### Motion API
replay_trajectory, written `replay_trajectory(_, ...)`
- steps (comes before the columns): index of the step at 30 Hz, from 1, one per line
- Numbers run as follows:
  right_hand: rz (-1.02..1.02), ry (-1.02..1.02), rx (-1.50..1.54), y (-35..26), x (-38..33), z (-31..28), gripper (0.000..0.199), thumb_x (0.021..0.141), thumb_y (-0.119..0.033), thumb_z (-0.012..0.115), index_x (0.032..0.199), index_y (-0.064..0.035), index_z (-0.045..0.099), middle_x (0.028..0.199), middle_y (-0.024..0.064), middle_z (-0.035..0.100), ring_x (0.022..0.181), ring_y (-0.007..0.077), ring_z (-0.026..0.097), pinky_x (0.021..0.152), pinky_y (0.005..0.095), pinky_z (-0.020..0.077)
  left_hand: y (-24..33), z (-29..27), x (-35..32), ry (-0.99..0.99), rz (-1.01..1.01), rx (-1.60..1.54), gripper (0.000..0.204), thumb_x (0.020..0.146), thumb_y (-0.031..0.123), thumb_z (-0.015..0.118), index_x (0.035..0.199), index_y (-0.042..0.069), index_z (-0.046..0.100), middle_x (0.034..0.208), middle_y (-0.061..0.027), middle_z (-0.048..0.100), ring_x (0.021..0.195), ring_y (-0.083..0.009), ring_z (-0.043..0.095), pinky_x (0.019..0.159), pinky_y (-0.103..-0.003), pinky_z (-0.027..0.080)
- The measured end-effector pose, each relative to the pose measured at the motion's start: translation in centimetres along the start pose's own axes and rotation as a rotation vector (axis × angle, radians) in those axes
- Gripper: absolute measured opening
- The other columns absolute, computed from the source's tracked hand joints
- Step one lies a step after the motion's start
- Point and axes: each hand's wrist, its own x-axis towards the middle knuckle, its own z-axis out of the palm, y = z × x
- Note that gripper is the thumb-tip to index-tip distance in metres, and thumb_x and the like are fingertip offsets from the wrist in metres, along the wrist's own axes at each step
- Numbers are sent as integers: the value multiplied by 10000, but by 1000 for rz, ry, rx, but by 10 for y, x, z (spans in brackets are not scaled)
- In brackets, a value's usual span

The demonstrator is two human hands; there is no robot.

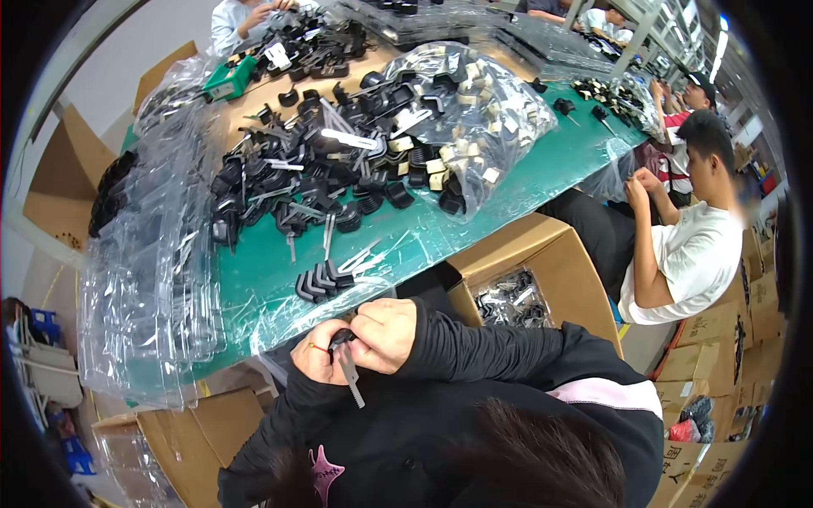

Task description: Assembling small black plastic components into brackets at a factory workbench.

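Note:
My left hand point(315, 352) and my right hand point(386, 334) are together at the near edge of the table, in front of my body. Between them they pinch a small black plastic part with a grey toothed strip point(351, 385), which points down toward me. Fingers of both hands are closed, and they hide much of the black end. Just beyond my hands, several similar black parts point(322, 283) lie nested in a short row, their light strips pointing away. A large heap of black parts with pale strips point(326, 165) spreads over the green table point(432, 240).
A clear bag point(508, 127) of black and cream parts lies beside the heap. Flat clear plastic bags point(148, 296) hang over the left edge. A green tray point(229, 79) stands farther back. An open carton point(584, 275) holds bagged parts to my right, near a seated person point(690, 245).

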Motion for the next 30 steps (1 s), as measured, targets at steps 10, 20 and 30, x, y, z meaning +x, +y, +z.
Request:
replay_trajectory(10, -281, -271, -195, -6, -8, -24, 431, 616, -239, 733, 1007, -94, 629, 925, 17, 571, 843, 206, 557, 705, 351, 413, -1, -21, 2, -639, -1158, -954, 347, 865, 96, 479, 1207, 138, 437, 680, 14, 436, 490, -63, 387, 421, -229, 338)
replay_trajectory(20, -89, 17, -293, 67, 17, -37, 269, 605, -147, 727, 787, -52, 553, 964, 134, 586, 919, 308, 550, 788, 410, 421, -37, -44, 12, 32, -405, 111, 691, 678, 127, 771, 1267, 35, 424, 989, -94, 565, 688, -91, 552, 522, -220, 460)
replay_trajectory(30, -175, -305, -145, 91, 14, 2, 330, 679, -72, 652, 969, 8, 516, 990, 189, 574, 959, 383, 535, 858, 460, 411, -82, -3, 38, -34, 191, 182, 699, 577, 181, 782, 1194, 34, 488, 1054, -176, 574, 969, -376, 543, 858, -429, 427)
